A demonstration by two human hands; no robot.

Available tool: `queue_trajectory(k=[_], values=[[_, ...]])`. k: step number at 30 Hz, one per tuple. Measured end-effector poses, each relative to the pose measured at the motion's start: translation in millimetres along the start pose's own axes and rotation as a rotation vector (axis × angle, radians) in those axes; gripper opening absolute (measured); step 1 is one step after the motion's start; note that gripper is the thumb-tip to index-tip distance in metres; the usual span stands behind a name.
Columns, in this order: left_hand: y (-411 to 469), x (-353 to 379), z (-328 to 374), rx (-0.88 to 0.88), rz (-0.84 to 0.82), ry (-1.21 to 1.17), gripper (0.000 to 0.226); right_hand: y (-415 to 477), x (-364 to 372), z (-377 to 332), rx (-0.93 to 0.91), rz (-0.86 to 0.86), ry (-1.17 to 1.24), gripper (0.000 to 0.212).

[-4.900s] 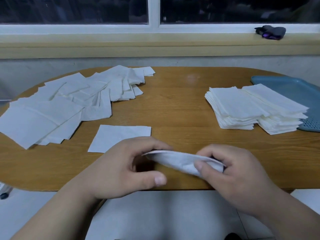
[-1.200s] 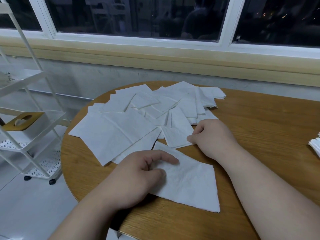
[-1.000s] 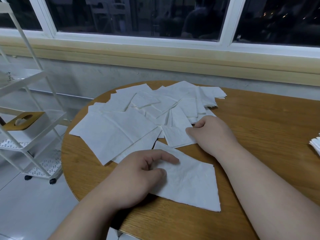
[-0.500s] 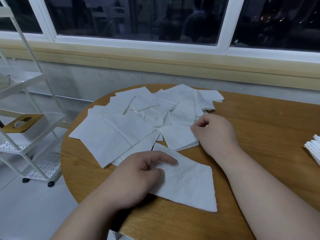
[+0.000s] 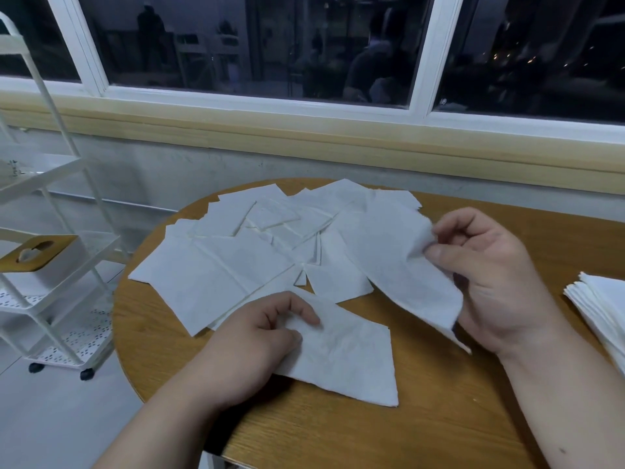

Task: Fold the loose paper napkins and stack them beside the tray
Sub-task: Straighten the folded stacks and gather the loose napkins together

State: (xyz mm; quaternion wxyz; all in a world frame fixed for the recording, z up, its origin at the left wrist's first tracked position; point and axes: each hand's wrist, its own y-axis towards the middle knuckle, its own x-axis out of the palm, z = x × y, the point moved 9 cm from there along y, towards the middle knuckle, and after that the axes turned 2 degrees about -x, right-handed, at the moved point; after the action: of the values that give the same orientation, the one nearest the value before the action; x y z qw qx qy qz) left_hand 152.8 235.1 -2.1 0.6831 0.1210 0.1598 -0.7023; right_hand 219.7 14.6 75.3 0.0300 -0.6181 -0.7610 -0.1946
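While the left hand (image 5: 257,336), fingers curled, pinches a flat napkin (image 5: 348,363) at the near edge of the table (image 5: 439,421), the raised right hand (image 5: 490,282) pinches a lifted napkin (image 5: 395,265) between thumb and fingertips.

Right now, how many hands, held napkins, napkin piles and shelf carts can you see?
Hands: 2, left hand, right hand
Held napkins: 2, lifted napkin, flat napkin
Napkin piles: 2, loose pile, folded stack
Shelf cart: 1
Total: 7
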Motion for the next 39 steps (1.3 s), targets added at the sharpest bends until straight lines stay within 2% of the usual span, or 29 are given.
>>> queue_trajectory(k=[4,5,9,13,15,20,25,31,33,35,39], values=[[2.0,-1.6,-10.3,-0.06,0.02,-0.087,0.026,-16.7,12.5,33.2,0.175,-0.257,-0.055,0.038],[2.8,-1.8,-12.0,-0.068,0.02,-0.102,0.025,-17.7,14.0,37.5,0.192,-0.291,-0.075,0.035],[3.2,-5.2,-9.4,-0.069,0.045,-0.066,0.022,-17.0,11.0,23.3,0.145,-0.311,-0.134,0.033],[0.9,-1.4,1.2,-0.04,0.073,0.087,0.018,-35.0,-5.3,-10.9,-0.056,-0.225,-0.602,0.049],[-0.2,3.2,4.1,-0.04,0.085,0.189,0.024,-52.5,-9.0,-24.1,-0.12,-0.197,-0.746,0.054],[-2.6,20.0,10.2,-0.047,0.078,0.307,0.035,-98.0,-14.4,-30.1,-0.192,-0.324,-1.066,0.063],[-13.8,24.7,13.3,-0.056,0.134,0.381,0.037,-138.2,-27.2,-21.8,-0.176,-0.397,-1.101,0.047],[-27.0,43.4,29.8,0.045,0.144,0.533,0.021,-157.2,-49.3,-16.7,-0.095,-0.364,-1.067,0.05],[-33.4,48.3,34.9,0.099,0.151,0.59,0.027,-159.8,-55.3,-17.0,-0.099,-0.351,-1.069,0.056],[-41.9,57.6,43.4,0.185,0.103,0.539,0.037,-161.7,-54.7,-19.6,-0.128,-0.355,-1.072,0.053],[-61.3,82.1,64.4,0.424,-0.117,0.473,0.066,-162.1,-54.6,-22.0,-0.151,-0.342,-1.051,0.041]])
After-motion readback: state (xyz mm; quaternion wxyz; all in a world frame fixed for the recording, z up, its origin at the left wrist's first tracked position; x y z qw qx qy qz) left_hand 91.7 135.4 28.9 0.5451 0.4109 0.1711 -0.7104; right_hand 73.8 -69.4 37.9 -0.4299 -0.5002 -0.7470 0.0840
